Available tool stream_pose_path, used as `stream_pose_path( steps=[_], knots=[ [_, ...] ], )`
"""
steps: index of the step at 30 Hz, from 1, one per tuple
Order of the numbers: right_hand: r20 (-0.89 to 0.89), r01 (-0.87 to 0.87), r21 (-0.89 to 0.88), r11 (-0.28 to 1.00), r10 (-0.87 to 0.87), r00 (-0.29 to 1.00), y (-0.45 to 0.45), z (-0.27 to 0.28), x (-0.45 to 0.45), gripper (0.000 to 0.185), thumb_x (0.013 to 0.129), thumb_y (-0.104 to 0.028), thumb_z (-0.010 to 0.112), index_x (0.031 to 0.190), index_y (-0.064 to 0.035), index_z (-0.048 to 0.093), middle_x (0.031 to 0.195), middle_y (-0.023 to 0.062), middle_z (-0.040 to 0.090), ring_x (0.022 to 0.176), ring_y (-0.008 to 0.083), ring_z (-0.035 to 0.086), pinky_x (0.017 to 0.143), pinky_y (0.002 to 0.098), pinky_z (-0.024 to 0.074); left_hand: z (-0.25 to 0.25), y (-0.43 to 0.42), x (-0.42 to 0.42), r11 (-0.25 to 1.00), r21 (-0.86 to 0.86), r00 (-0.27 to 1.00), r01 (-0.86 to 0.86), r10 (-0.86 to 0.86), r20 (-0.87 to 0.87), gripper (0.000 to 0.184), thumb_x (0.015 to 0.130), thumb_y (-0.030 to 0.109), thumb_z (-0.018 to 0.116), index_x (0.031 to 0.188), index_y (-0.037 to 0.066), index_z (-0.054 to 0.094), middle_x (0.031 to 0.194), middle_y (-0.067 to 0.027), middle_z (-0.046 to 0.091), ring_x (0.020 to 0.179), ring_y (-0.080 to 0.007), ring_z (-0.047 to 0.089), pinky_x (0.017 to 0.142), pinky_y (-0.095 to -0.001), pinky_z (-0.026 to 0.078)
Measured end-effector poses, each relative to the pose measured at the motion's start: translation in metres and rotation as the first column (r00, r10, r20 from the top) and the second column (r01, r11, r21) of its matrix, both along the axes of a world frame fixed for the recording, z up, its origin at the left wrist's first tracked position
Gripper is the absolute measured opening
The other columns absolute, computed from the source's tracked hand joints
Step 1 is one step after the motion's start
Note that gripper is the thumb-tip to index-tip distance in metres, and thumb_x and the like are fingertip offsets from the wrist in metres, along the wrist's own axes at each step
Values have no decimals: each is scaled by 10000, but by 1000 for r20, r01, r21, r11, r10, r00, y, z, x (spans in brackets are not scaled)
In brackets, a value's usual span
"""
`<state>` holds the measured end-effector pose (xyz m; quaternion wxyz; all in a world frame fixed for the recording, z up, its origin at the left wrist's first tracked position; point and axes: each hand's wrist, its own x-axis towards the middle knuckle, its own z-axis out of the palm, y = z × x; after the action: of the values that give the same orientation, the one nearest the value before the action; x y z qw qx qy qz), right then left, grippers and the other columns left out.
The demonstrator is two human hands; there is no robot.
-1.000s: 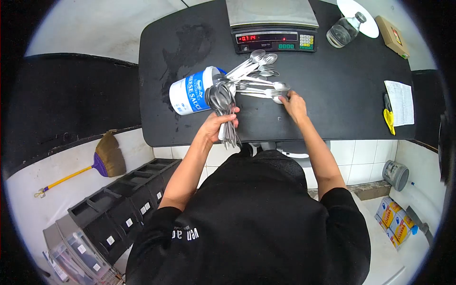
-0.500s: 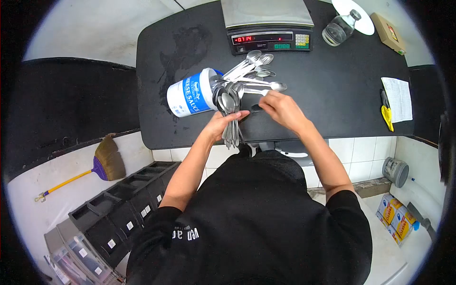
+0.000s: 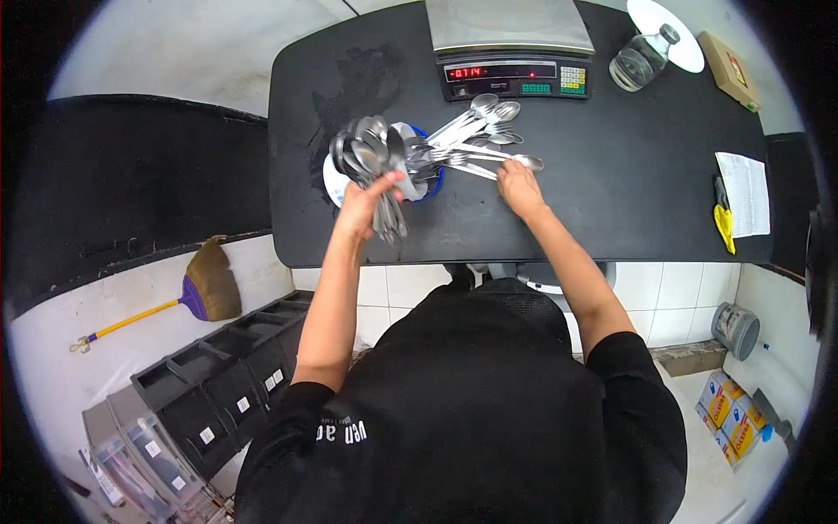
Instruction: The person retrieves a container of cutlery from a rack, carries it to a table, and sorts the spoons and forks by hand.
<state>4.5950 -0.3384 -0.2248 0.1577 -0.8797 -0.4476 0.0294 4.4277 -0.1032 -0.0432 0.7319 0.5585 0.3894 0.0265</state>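
A bunch of metal spoons is gripped in my left hand, bowls pointing up and handles hanging below. Behind it, a white tub with a blue rim lies on its side, largely covered by the spoons and hand. Loose forks and spoons spill from the tub's mouth onto the table. My right hand is closed at the near right end of this pile, its fingertips against the cutlery beside a spoon bowl. Whatever is between those fingers is hidden.
A digital scale stands at the back of the black table. A glass bottle, white plate and small box are at back right. Paper and a yellow-black item lie near the right edge.
My left hand has moved left and up with the spoons, now in front of the tub. My right hand has moved up against the loose cutlery. The view has shifted slightly.
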Motion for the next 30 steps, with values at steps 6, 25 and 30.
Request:
stream_pose_path(
  steps=[6,25,30],
  knots=[
    [-161,0,39,999,6,987,-29,21,7,139,811,-123,618,910,-35,657,947,126,610,968,304,575,847,411,465,-17,30,-1,988,-37,987,-147,149,57,210,850,91,659,1030,2,603,915,-93,684,639,-141,641,545,-283,547],
    [-504,-42,203,978,141,852,138,72,-7,211,760,-142,616,939,-51,679,947,224,659,912,378,638,813,445,499,-34,35,4,997,-2,996,-82,82,37,236,839,78,665,1046,-24,614,942,-120,689,713,-163,653,627,-289,543],
    [-78,312,92,946,-305,949,32,63,38,194,791,-143,646,932,-11,645,868,190,648,843,345,638,815,434,500,-39,36,0,996,-19,996,-86,87,37,243,836,78,672,1047,-29,616,950,-125,689,713,-159,648,614,-283,533]
  ],
)
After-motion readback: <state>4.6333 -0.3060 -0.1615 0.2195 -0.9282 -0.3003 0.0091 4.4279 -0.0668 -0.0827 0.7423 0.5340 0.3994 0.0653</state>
